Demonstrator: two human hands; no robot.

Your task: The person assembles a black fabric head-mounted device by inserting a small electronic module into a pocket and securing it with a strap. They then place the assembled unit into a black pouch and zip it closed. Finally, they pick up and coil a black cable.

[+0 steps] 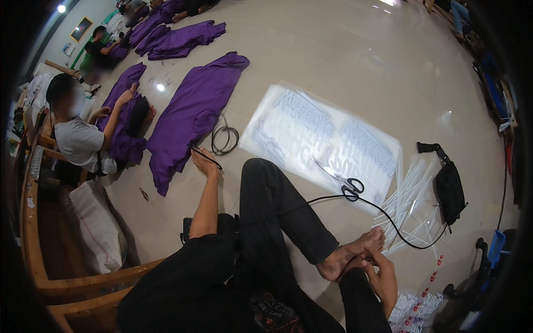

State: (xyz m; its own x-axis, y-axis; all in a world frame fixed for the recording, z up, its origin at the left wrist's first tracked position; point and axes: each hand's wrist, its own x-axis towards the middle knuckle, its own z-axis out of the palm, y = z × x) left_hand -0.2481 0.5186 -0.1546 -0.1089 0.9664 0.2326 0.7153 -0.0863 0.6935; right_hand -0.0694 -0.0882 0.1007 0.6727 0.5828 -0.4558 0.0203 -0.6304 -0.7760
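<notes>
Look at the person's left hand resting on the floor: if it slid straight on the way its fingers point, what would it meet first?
Probably the purple cloth: the left hand points up-left, over a thin black tool at its fingers. The coiled black cable lies slightly right of that line.

a: how many purple garments on the floor?
b: about five purple garments [191, 114], though the far ones overlap and are hard to count.
a: scissors?
b: one pair of scissors [343, 180], one clear printed sheet [316, 139], one black bag [448, 186].
a: other people?
b: two seated people [78, 133], maybe more behind.
</notes>
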